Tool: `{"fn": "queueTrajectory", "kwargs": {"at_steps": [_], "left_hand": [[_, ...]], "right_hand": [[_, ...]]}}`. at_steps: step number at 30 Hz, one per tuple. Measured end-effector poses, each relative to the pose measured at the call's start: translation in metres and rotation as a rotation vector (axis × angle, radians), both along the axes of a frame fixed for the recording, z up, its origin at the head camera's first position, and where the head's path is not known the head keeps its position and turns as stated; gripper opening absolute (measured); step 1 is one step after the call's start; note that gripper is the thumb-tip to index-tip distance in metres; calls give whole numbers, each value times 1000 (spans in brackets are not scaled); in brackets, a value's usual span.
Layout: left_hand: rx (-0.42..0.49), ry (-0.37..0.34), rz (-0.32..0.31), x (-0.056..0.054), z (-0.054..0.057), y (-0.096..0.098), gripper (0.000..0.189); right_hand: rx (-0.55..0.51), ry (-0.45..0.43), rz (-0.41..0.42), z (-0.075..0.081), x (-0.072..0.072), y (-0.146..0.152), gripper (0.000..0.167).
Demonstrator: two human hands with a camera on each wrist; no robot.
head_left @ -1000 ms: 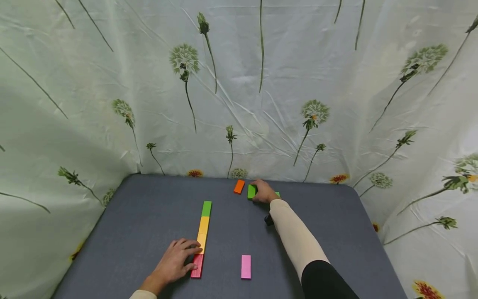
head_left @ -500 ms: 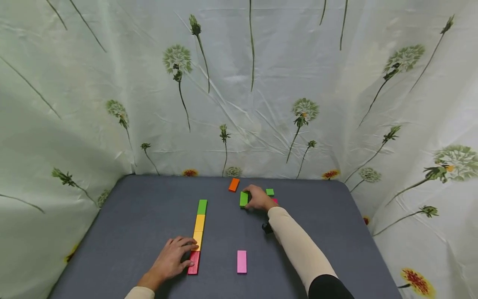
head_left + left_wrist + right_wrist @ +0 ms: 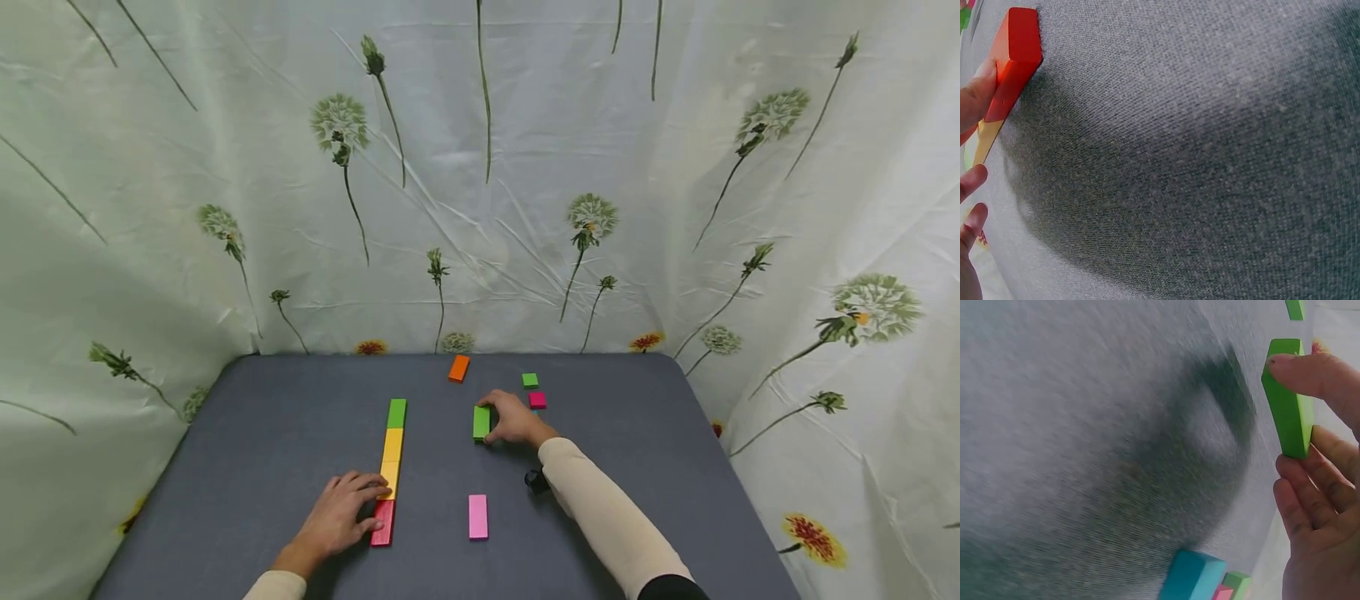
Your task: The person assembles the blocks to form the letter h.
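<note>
In the head view, my right hand [image 3: 516,419] pinches a green block [image 3: 481,423] between thumb and fingers. The right wrist view shows this green block [image 3: 1288,412] off the tabletop, its shadow lying apart from it. My left hand [image 3: 341,517] rests at the near end of a straight row of blocks. From near to far the row has a red block [image 3: 382,525], two yellow blocks [image 3: 392,446] and a green one. In the left wrist view, the left thumb touches the red block [image 3: 1022,37], while the other fingertips lie by the yellow one.
A pink block [image 3: 477,517] lies right of the row. Farther back are an orange block [image 3: 459,368], another green block [image 3: 530,381] and a magenta block [image 3: 537,401]. A teal block [image 3: 1191,575] is mostly hidden in the head view. Patterned curtains border the dark grey table [image 3: 300,417].
My right hand has brought the green block from the back of the table toward me and slightly left, uncovering the back green and magenta blocks. My left hand stays at the row.
</note>
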State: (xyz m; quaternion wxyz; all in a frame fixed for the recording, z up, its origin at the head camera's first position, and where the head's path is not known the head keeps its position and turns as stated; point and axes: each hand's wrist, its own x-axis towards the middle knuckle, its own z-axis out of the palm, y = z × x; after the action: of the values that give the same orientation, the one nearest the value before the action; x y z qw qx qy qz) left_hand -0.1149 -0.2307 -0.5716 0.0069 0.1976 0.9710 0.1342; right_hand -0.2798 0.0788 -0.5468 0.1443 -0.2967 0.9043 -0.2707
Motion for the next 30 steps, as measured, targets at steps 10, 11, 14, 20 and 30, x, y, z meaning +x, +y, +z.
{"fn": "queueTrajectory", "kwargs": {"at_steps": [10, 11, 14, 20, 30], "left_hand": [[-16, -5, 24, -1, 5, 1, 40], [-17, -11, 25, 0, 5, 2, 40], [-16, -24, 29, 3, 6, 2, 40], [-9, -19, 36, 2, 4, 4, 40], [-8, -24, 39, 1, 2, 4, 40]], "right_hand": [[-21, -9, -7, -2, 25, 4, 59], [-20, -13, -6, -2, 28, 5, 59], [-12, -29, -1, -3, 35, 7, 58], [3, -43, 1, -8, 46, 10, 58], [-22, -58, -1, -8, 58, 9, 57]]}}
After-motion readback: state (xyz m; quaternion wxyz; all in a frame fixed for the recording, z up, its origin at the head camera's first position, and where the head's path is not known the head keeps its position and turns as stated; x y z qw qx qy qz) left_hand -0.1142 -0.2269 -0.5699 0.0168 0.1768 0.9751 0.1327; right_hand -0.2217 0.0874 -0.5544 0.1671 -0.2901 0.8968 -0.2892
